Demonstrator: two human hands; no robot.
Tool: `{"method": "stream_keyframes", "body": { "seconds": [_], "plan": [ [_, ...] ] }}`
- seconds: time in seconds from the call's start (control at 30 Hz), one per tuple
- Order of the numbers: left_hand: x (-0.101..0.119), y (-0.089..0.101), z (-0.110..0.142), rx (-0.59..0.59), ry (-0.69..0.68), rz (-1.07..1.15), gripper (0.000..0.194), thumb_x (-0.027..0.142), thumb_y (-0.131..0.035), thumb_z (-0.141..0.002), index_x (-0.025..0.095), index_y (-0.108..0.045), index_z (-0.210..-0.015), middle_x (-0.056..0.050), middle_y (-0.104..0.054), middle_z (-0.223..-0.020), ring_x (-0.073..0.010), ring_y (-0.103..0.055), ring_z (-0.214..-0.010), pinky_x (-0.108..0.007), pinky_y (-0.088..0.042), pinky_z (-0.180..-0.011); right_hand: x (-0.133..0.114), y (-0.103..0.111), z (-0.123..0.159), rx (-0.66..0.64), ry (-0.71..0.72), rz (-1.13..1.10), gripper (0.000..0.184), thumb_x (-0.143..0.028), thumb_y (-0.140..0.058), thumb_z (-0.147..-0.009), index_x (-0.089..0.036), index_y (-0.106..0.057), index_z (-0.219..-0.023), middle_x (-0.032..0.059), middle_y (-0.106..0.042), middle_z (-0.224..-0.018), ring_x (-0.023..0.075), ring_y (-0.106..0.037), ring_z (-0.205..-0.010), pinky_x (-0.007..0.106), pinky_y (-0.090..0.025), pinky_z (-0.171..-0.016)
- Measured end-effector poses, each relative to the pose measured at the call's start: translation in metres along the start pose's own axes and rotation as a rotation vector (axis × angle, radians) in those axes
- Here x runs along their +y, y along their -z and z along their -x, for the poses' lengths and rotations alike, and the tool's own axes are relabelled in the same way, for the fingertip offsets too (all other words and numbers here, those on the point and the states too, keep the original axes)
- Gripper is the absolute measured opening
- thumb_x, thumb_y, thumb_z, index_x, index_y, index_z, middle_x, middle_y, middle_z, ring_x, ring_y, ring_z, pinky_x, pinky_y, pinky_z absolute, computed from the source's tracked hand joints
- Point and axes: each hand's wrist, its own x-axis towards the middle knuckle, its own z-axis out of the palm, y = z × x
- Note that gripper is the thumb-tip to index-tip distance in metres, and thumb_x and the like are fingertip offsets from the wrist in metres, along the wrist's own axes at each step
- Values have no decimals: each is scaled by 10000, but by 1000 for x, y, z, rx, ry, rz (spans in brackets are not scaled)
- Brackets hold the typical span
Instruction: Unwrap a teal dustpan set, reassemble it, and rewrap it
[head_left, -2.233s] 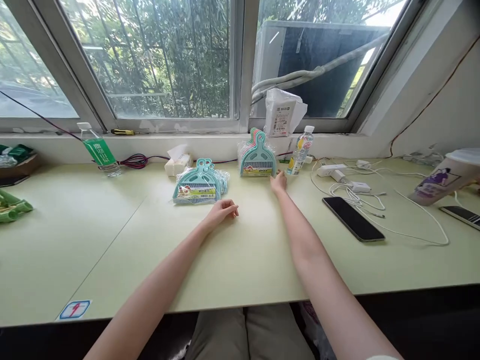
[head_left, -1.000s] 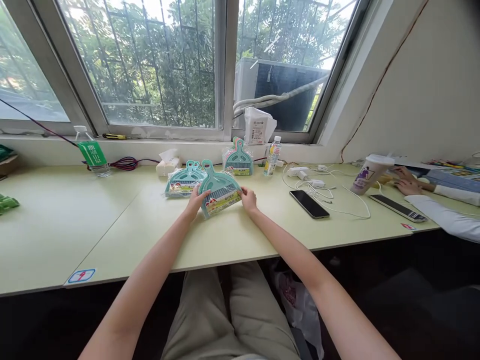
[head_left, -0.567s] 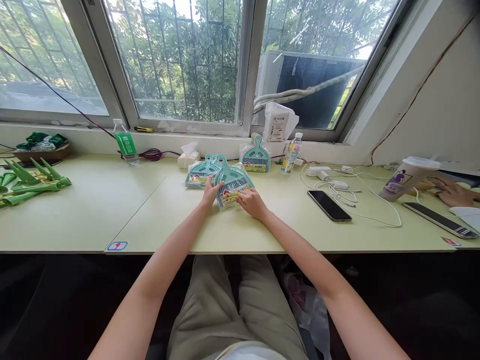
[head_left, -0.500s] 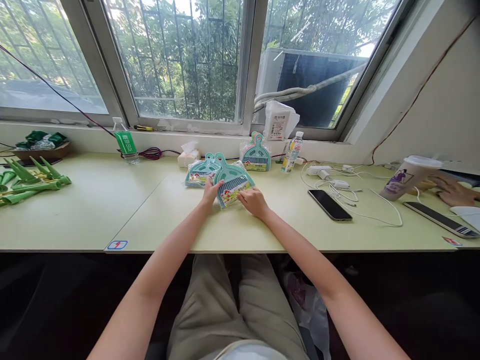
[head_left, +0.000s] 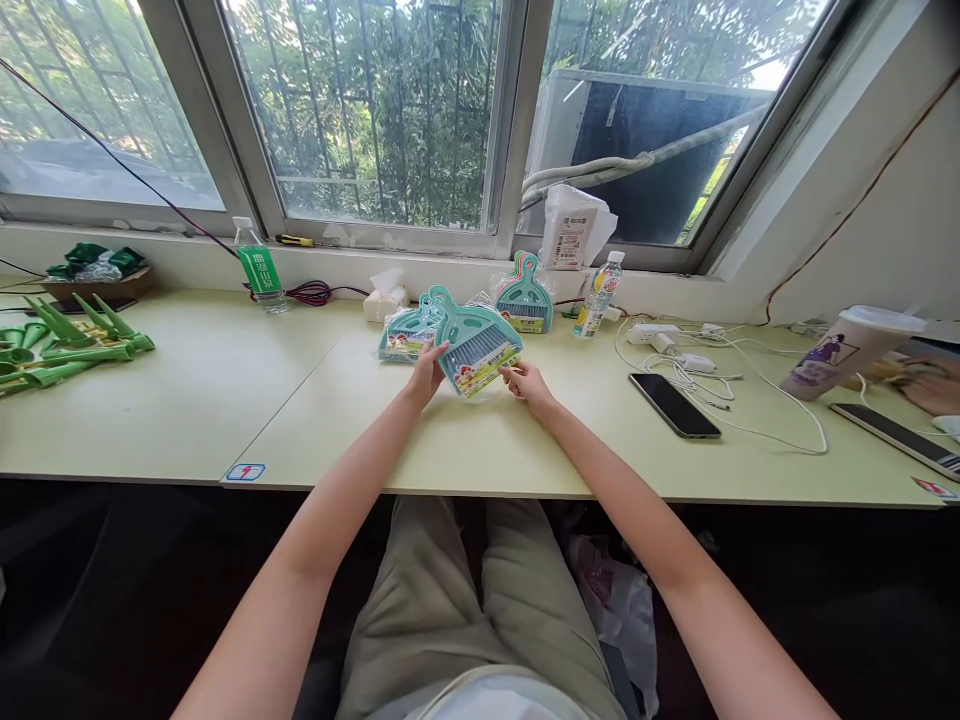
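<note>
At the middle of the desk [head_left: 300,425], I watch the left grip [head_left: 427,372] hold a wrapped teal dustpan set [head_left: 478,345], partly hiding a similar pack [head_left: 405,340]. The right grip [head_left: 528,384] has moved off its label to the right corner, baring more print; whether it pinches, I can't tell. Far right, a co-worker's hand [head_left: 932,385] is blurred.

A long table [head_left: 187,410] with edge stickers [head_left: 245,472] under windows [head_left: 390,120] suggests a shared workroom.
</note>
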Motion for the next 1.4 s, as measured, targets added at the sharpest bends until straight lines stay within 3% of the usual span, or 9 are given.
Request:
{"method": "stream_keyframes", "body": {
  "seconds": [0.2,0.3,0.63,0.83,0.97,1.07,1.2,1.3,1.4],
  "plan": [
    [-1,-1,5,-285,143,-129,433,472,-706,-749,211,-577,-1069,-46,-696,-929,-213,-666,-956,-378,-527,-875,4,11,-10,225,-1,-221,344,-310,-819,-606,-196,-530,-753,-44,-601,-678,75,-563,-601,168,-469,-538],
    [-7,0,2,-288,146,-172,443,478,-721,-748,206,-595,-1074,-52,-697,-888,-210,-666,-951,-389,-523,-891,1,16,-10,243,-17,-328,330,-216,-795,-656,-211,-512,-825,-23,-662,-781,109,-649,-709,227,-562,-677],
    [4,23,-24,318,-8,-12,245,364,-501,-929,176,-587,-1061,-59,-692,-797,-184,-694,-827,-353,-571,-783,-9,25,-4,172,-26,-311,324,-130,-788,-682,-203,-593,-930,10,-726,-790,178,-710,-738,344,-633,-731],
    [21,54,-30,776,-172,-177,316,240,-383,-938,166,-499,-1222,-118,-643,-1137,-193,-662,-1023,-332,-536,-876,-5,43,-7,286,-18,-423,288,-101,-758,-685,-206,-583,-888,3,-732,-803,176,-717,-767,346,-634,-769],
    [26,45,-13,839,-418,-570,582,119,-518,-844,160,-321,-1390,-191,-406,-1441,-255,-387,-1372,-431,-300,-1137,-3,43,-7,278,-11,-469,272,-89,-737,-697,-199,-589,-897,8,-735,-841,159,-715,-760,313,-629,-770],
    [31,25,6,858,-646,-722,621,128,-591,-800,185,-354,-1372,-160,-194,-1553,-288,-121,-1478,-479,-166,-1184,-3,38,-6,234,6,-473,275,-102,-739,-698,-202,-591,-907,4,-735,-837,153,-710,-742,300,-628,-747],
    [25,-1,18,426,-645,-685,401,278,-604,-848,217,-489,-1227,-135,-442,-1381,-280,-352,-1371,-403,-358,-1090,-6,32,-5,188,40,-517,271,-122,-742,-702,-204,-590,-910,2,-738,-845,154,-710,-750,294,-623,-749],
    [4,-13,13,67,-329,-485,409,391,-569,-870,211,-460,-1220,-101,-592,-1095,-219,-613,-998,-346,-529,-827,-10,28,-2,153,46,-529,260,-128,-738,-717,-201,-586,-915,0,-736,-811,158,-711,-747,296,-617,-748],
    [-13,-17,9,-200,33,-404,345,372,-536,-878,188,-464,-1160,-49,-620,-898,-163,-635,-748,-326,-554,-697,-15,25,0,123,7,-479,192,-118,-701,-762,-188,-593,-905,2,-734,-787,140,-701,-698,267,-608,-705]
  ]
}}
